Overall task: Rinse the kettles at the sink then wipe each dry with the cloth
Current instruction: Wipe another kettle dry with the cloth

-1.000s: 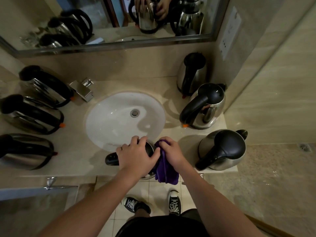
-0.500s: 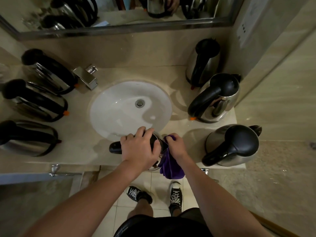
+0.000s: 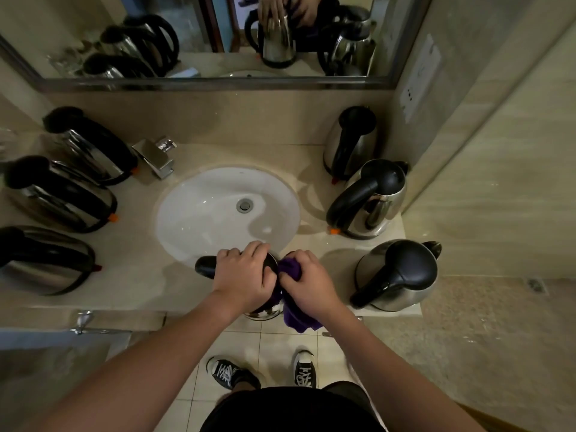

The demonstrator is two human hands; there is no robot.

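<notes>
My left hand [image 3: 241, 274] grips the stainless kettle [image 3: 265, 311] at the counter's front edge [image 3: 131, 316], below the sink basin [image 3: 199, 213]; my right hand [image 3: 307, 283] clutches the purple cloth [image 3: 299, 321] against its side. Risk: hard wiping pushes the overhanging kettle off the edge

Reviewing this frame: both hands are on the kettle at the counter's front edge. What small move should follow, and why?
Probably sweep the purple cloth further around the kettle. The right hand grips the cloth against its side while the left hand clamps the top, so wiping looks under way, not finished.
</notes>
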